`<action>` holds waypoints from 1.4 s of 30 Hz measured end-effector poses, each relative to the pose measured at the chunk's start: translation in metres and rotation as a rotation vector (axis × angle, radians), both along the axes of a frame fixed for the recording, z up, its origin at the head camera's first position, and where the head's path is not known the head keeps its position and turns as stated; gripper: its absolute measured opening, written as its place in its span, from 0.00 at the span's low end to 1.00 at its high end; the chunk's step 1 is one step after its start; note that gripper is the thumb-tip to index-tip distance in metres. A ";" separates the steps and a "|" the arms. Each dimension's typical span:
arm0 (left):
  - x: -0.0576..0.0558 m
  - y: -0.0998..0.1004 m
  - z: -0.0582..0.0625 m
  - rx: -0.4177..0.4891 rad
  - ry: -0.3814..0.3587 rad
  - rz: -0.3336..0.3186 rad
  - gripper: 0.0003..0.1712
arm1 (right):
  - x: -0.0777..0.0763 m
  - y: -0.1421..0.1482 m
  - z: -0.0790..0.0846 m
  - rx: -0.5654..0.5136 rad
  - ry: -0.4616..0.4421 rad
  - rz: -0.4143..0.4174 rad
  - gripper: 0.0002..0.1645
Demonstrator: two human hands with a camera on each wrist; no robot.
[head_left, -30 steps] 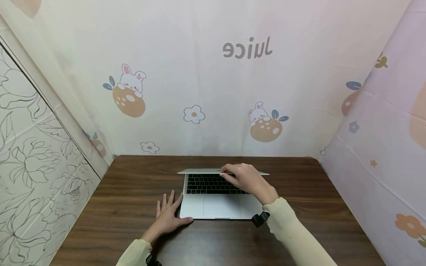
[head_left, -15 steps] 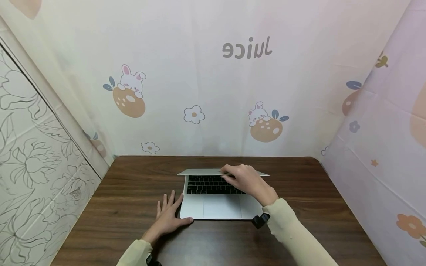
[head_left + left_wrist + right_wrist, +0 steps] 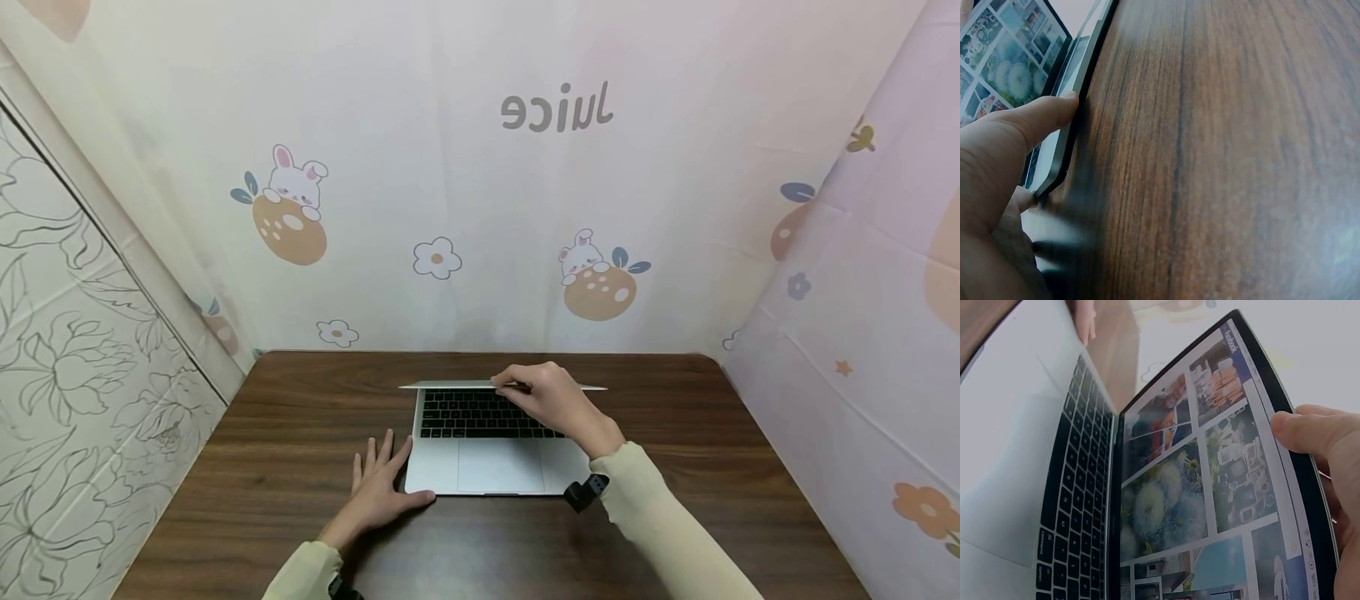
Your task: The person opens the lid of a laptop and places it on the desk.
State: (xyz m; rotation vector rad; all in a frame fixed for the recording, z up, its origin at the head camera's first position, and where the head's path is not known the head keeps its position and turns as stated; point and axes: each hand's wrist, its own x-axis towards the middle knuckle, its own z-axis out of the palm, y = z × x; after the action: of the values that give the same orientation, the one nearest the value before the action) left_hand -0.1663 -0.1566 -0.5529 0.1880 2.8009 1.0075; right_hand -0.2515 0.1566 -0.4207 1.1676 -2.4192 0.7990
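Observation:
A silver laptop [image 3: 500,467] rests on the wooden table with its lid [image 3: 450,385] raised partway over the black keyboard [image 3: 465,415]. My right hand [image 3: 551,404] pinches the lid's top edge near its middle. In the right wrist view the thumb lies on the black bezel beside the lit screen [image 3: 1210,469], which shows a grid of photos, while the other fingers are behind the lid. My left hand [image 3: 378,492] spreads its fingers along the laptop's left side. Its thumb touches the front left corner, as the left wrist view [image 3: 1041,122] shows from close by.
The dark brown table [image 3: 300,417] extends around the laptop on all sides. Behind it hangs a pale curtain [image 3: 480,183] printed with rabbits and flowers, and more printed cloth [image 3: 862,333] stands along the right side. A floral panel [image 3: 75,375] borders the left.
The lid's top edge has risen slightly, and my right hand has shifted a little up and left with it. My left hand has stayed in place.

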 end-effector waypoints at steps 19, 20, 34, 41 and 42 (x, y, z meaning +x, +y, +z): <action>-0.001 0.001 0.000 -0.019 -0.017 0.003 0.61 | -0.011 0.001 0.006 -0.030 0.040 0.015 0.08; -0.001 0.001 0.000 -0.014 -0.013 0.003 0.61 | -0.012 0.000 0.006 -0.031 0.045 0.016 0.08; 0.001 0.001 0.001 -0.019 -0.007 0.006 0.62 | -0.020 -0.002 0.010 -0.023 0.013 0.009 0.05; 0.001 0.001 0.002 -0.027 -0.011 0.005 0.61 | -0.025 -0.001 0.016 0.035 -0.072 -0.055 0.03; 0.001 0.001 0.002 -0.029 -0.012 0.005 0.61 | -0.025 0.000 0.016 0.038 -0.080 -0.058 0.03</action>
State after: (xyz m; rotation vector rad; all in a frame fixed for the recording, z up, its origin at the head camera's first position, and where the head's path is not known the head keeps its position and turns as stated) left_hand -0.1651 -0.1555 -0.5511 0.1702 2.8047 0.9659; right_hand -0.2770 0.1562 -0.4051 1.0932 -2.5315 0.7992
